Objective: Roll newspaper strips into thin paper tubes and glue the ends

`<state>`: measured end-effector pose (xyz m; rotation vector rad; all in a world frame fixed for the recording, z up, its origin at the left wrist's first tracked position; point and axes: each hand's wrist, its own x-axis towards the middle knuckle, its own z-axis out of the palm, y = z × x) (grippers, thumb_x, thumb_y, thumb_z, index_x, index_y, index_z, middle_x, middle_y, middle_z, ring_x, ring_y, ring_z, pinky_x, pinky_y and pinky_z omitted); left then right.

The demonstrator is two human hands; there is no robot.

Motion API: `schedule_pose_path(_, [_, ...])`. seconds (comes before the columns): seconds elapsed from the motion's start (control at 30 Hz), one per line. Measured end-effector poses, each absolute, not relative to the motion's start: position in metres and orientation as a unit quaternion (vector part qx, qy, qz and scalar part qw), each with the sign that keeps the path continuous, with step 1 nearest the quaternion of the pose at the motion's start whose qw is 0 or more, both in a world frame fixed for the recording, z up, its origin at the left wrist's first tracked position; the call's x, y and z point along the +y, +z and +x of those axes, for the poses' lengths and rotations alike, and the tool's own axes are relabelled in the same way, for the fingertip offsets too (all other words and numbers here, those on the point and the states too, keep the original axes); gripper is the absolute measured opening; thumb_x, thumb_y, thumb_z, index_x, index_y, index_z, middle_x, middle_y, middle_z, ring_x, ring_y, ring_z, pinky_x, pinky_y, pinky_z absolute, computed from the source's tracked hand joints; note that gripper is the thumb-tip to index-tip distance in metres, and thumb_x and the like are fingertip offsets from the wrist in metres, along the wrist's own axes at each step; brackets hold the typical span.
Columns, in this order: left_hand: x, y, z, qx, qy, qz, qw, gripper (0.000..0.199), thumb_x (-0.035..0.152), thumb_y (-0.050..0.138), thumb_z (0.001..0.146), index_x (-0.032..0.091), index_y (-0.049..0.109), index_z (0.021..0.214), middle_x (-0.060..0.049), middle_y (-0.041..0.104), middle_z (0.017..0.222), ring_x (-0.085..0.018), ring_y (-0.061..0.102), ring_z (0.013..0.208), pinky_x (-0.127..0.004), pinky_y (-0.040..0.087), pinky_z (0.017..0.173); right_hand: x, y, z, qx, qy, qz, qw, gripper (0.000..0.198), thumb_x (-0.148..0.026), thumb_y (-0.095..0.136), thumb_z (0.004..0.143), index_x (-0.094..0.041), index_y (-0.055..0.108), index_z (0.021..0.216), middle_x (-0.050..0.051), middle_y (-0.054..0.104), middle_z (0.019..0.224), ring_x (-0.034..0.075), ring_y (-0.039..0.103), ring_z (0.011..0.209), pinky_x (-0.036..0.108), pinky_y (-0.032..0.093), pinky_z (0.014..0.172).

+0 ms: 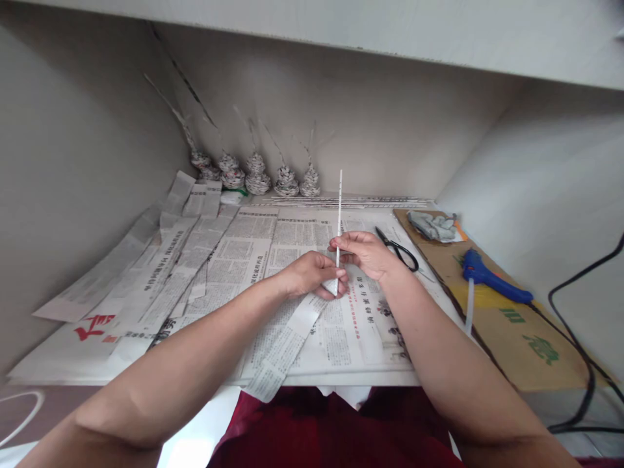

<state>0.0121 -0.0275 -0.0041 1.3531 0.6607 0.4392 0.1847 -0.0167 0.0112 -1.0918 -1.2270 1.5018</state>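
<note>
A thin rolled newspaper tube [340, 201] stands nearly upright over the middle of the table. Its lower end is pinched in my left hand [314, 274], where a newspaper strip [287, 344] joins it and trails down toward the table's front edge. Higher up, the thumb and fingers of my right hand [365, 252] close on the same tube. Spread newspaper [302, 227] covers the tabletop below both hands. Black-handled scissors [397, 250] lie just beyond my right hand, partly behind it.
Several woven paper gourds [257, 175] stand along the back wall. Finished paper sticks [370, 201] lie in front of it. Cut newspaper strips [160, 253] are piled at left. At right, a blue glue gun [497, 276] and a grey cloth [431, 225] rest on cardboard [521, 348]. A shelf [341, 26] hangs overhead.
</note>
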Motion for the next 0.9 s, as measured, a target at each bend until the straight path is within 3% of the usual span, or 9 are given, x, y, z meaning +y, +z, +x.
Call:
schedule_pose_path(0.2, [-0.0290, -0.0012, 0.0127, 0.302, 0.205, 0.604, 0.709, 0.032, 0.042, 0.061, 0.079, 0.011, 0.064, 0.083, -0.007, 0.064, 0.076, -0.017, 0.063, 0.076, -0.030, 0.054, 0.064, -0.0174, 0.0110, 0.1845, -0.504, 0.628, -0.424, 0.414, 0.027, -0.039, 0.074, 0.068, -0.016, 0.071, 0.081, 0.006, 0.068, 0.084, 0.014, 0.061, 0.073, 0.028, 0.048, 0.067])
schedule_pose_path(0.4, [-0.0291, 0.0003, 0.0122, 0.299, 0.189, 0.605, 0.714, 0.032, 0.042, 0.060, 0.080, 0.011, 0.065, 0.084, -0.008, 0.065, 0.077, -0.017, 0.064, 0.076, -0.029, 0.053, 0.063, -0.0165, 0.0107, 0.1827, -0.474, 0.601, -0.455, 0.455, 0.023, -0.035, 0.078, 0.064, -0.016, 0.067, 0.069, 0.002, 0.065, 0.074, 0.013, 0.060, 0.072, 0.024, 0.048, 0.063])
schedule_pose_path(0.6, [-0.0298, 0.0027, 0.0116, 0.308, 0.199, 0.595, 0.716, 0.030, 0.039, 0.059, 0.081, 0.010, 0.064, 0.084, -0.008, 0.064, 0.075, -0.017, 0.064, 0.076, -0.030, 0.053, 0.062, -0.0186, 0.0108, 0.1840, -0.513, 0.644, -0.415, 0.388, 0.030, -0.041, 0.072, 0.071, -0.015, 0.070, 0.086, 0.006, 0.068, 0.080, 0.013, 0.060, 0.062, 0.029, 0.050, 0.059])
schedule_pose_path(0.73, [-0.0305, 0.0027, 0.0121, 0.305, 0.184, 0.596, 0.720, 0.030, 0.040, 0.059, 0.081, 0.010, 0.064, 0.084, -0.009, 0.065, 0.076, -0.017, 0.064, 0.075, -0.029, 0.052, 0.063, -0.0165, 0.0089, 0.1842, -0.470, 0.622, -0.446, 0.440, 0.025, -0.036, 0.078, 0.063, -0.015, 0.067, 0.071, 0.004, 0.067, 0.074, 0.014, 0.061, 0.068, 0.026, 0.049, 0.062])
schedule_pose_path(0.9, [-0.0299, 0.0015, 0.0113, 0.302, 0.201, 0.596, 0.716, 0.033, 0.043, 0.061, 0.079, 0.011, 0.065, 0.084, -0.008, 0.065, 0.075, -0.017, 0.063, 0.074, -0.030, 0.052, 0.063, -0.0164, 0.0100, 0.1858, -0.494, 0.644, -0.425, 0.401, 0.028, -0.037, 0.076, 0.067, -0.015, 0.070, 0.082, 0.007, 0.068, 0.083, 0.015, 0.062, 0.071, 0.029, 0.051, 0.065])
